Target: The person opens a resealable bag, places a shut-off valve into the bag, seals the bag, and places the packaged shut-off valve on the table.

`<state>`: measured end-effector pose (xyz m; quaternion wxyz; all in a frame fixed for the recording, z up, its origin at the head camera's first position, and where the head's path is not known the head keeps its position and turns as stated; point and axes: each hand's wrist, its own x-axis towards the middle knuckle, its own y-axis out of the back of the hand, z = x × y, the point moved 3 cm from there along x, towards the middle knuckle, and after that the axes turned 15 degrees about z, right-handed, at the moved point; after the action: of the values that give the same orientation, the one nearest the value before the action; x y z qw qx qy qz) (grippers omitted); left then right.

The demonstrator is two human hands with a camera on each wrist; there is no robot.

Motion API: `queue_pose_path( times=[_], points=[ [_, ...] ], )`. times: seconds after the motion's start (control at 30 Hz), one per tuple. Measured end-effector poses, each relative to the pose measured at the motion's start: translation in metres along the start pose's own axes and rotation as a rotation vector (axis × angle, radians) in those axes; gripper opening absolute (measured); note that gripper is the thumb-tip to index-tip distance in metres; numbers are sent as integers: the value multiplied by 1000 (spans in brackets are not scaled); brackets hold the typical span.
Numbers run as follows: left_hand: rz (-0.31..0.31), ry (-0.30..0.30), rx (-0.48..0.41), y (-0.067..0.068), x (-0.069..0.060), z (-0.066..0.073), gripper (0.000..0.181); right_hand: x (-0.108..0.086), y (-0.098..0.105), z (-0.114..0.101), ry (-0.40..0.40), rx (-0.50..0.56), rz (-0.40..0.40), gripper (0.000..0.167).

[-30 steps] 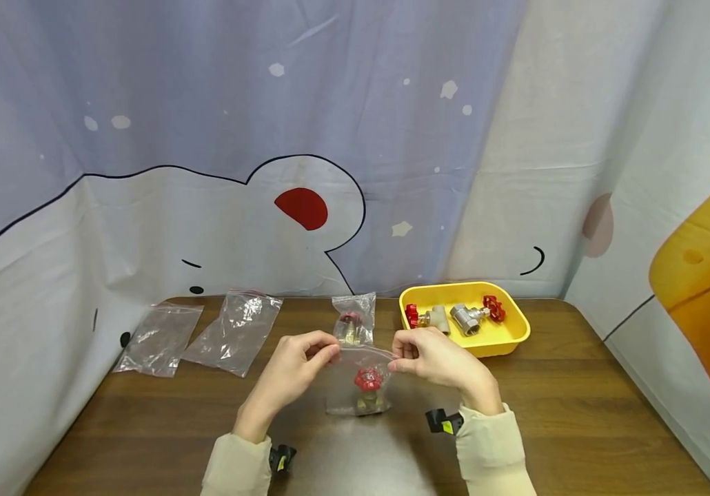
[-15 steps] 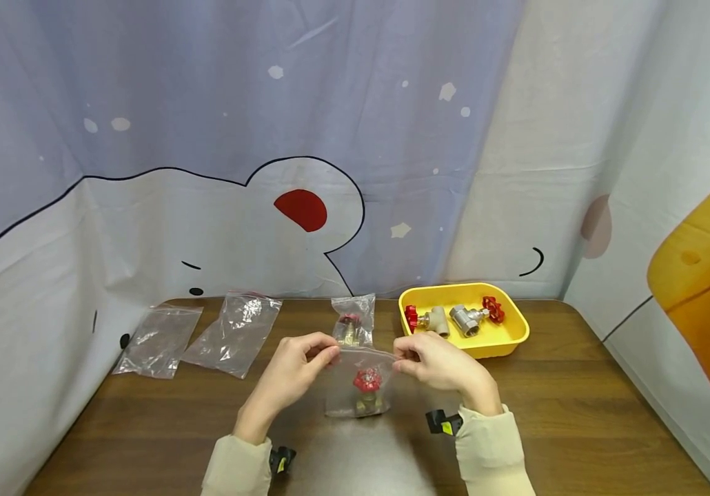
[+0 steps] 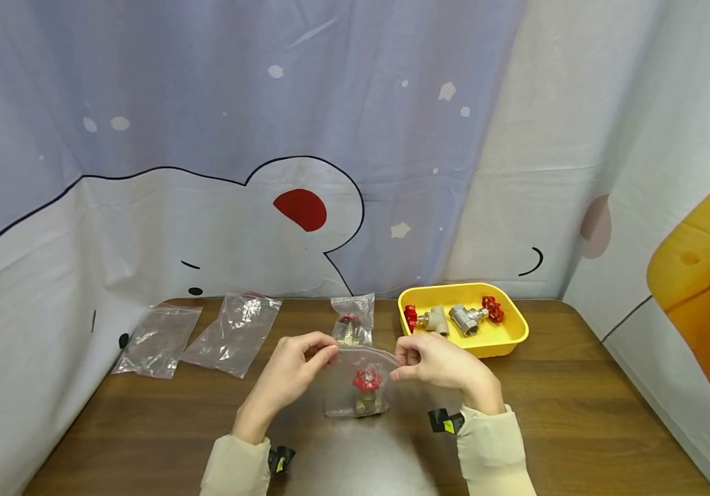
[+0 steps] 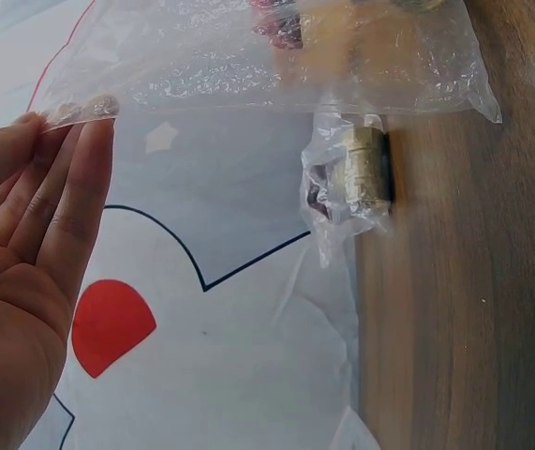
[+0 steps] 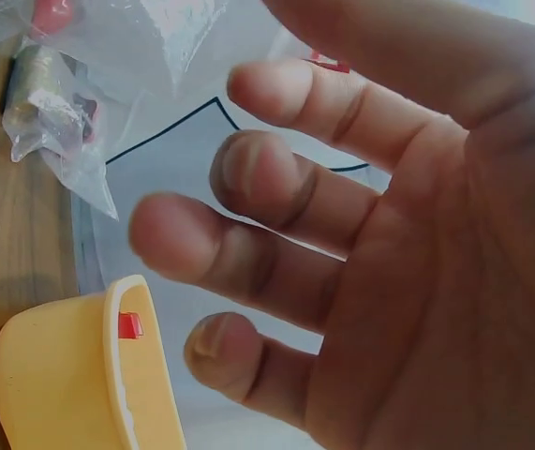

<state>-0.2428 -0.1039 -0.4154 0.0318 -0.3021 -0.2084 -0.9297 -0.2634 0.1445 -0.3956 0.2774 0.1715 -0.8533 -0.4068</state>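
In the head view, a clear zip bag (image 3: 342, 393) stands upright on the table, with a red-handled brass valve (image 3: 367, 382) inside. My left hand (image 3: 289, 368) pinches its upper left corner between thumb and fingertips, as the left wrist view also shows. At the upper right corner is my right hand (image 3: 442, 365). The right wrist view shows its fingers (image 5: 258, 258) loosely bent and spread, the thumb apart from them and bag film behind the gap. Just behind stands a second bagged valve (image 3: 350, 327).
A yellow tray (image 3: 498, 348) at the back right holds two valves with red handwheels, one with a beige body (image 3: 438, 321) and one silver (image 3: 467, 319). Two flat zip bags (image 3: 159, 341) (image 3: 237, 331) lie at the back left. A printed curtain (image 3: 206, 227) hangs behind the table.
My right thumb and fingertips have parted and drawn slightly right at the bag's corner, and the top edge there now curves downward. The left hand keeps its pinch in place.
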Motion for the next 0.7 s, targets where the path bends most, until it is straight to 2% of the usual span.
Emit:
queue_pose_path(
  times=[0.13, 0.27, 0.4, 0.57, 0.7],
  points=[
    [-3, 4, -1, 0, 0, 0, 8, -1, 0, 1, 22, -1, 5, 22],
    [-4, 7, 3, 1, 0, 2, 7, -1, 2, 0, 68, -23, 52, 24],
    [-3, 7, 8, 1, 1, 2, 7, -1, 3, -1, 86, -14, 52, 28],
    [-6, 2, -5, 0, 1, 2, 8, -2, 5, -1, 48, 11, 42, 25],
    [-4, -1, -4, -1, 1, 2, 8, -1, 5, 0, 9, 15, 43, 14]
  ],
)
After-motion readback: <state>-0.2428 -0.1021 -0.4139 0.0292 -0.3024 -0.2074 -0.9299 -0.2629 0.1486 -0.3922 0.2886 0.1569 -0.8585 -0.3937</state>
